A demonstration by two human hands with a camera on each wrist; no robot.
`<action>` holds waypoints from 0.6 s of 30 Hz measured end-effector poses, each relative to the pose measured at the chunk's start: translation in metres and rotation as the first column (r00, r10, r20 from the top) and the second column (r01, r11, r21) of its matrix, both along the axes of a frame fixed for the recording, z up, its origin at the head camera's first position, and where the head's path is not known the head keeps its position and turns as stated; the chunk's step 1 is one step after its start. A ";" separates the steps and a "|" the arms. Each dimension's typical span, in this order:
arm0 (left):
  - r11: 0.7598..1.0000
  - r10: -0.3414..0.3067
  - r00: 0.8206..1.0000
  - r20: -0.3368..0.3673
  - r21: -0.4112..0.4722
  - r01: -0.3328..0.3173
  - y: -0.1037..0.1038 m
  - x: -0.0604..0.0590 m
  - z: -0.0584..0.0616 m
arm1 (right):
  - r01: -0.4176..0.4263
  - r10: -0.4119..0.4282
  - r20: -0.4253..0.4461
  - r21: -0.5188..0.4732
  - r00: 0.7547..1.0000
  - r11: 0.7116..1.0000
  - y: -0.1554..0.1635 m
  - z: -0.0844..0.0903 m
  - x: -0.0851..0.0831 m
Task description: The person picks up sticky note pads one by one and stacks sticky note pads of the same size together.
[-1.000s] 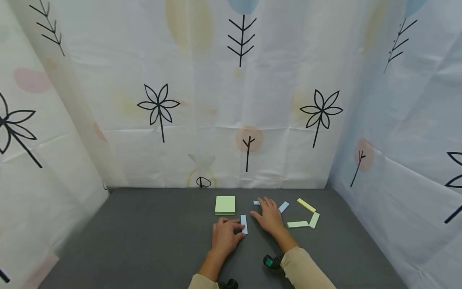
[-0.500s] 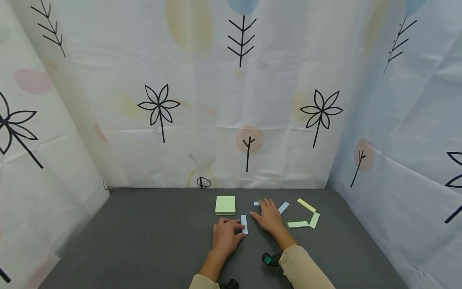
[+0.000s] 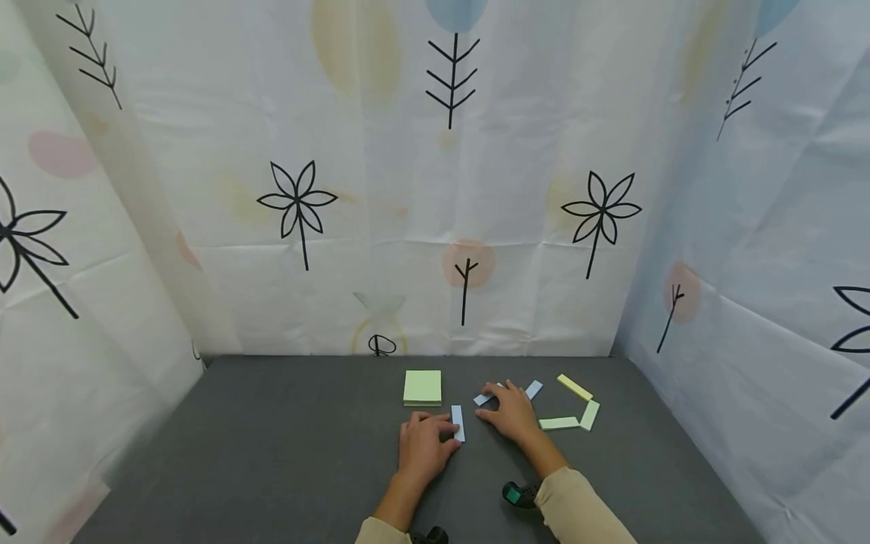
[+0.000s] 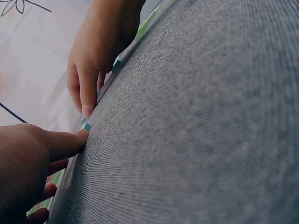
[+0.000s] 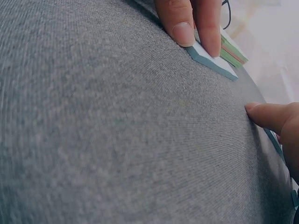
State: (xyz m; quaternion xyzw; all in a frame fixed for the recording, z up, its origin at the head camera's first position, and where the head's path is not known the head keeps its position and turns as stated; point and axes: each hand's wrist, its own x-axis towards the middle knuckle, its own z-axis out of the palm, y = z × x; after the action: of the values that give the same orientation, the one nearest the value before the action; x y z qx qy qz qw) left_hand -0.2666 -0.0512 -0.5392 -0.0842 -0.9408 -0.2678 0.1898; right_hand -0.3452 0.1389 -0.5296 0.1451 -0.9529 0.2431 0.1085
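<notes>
Comparing with the shots from a moment ago, the only real change is on the right side: the right hand (image 3: 511,412) has pulled back a little toward the body, and the small blue strip (image 3: 484,398) under its fingertips has come along and now lies angled instead of straight. So it looks like that strip is being slid in toward the other blue one, though that's my read, not something shown.

The left hand (image 3: 423,447) hasn't budged. It lies flat-ish with its fingers lightly bent, fingertips pressing on the upright blue strip (image 3: 458,422) right between the two hands. Neither hand is really gripping anything; both just pin paper to the grey mat (image 3: 285,453).

Head view gives the layout: a green sticky pad (image 3: 422,387) just beyond the left hand, another blue strip (image 3: 533,389) just past the right hand, and three green strips (image 3: 571,412) off to the right hand's outer side.

The right wrist view shows what the head view can't: left-hand fingertips sitting right on the strip's edge (image 5: 212,58), with the right thumb hovering close by.
</notes>
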 end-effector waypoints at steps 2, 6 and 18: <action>1.000 0.002 1.000 0.003 0.002 -0.002 0.000 0.000 0.000 | -0.009 0.009 0.000 -0.013 1.000 1.000 0.001 -0.001 0.000; 1.000 0.007 1.000 0.011 0.004 -0.007 0.001 0.000 0.002 | -0.038 0.037 -0.034 -0.036 0.999 0.999 0.003 -0.001 0.002; 1.000 0.000 1.000 0.009 -0.024 0.000 0.000 0.001 0.003 | -0.094 0.096 -0.110 0.020 0.989 0.995 0.007 -0.006 0.006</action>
State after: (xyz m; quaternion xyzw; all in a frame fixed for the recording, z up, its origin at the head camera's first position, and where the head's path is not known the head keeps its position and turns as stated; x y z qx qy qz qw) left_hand -0.2661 -0.0512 -0.5358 -0.0854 -0.9448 -0.2567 0.1847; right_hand -0.3395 0.1458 -0.5353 0.2045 -0.9391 0.2326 0.1486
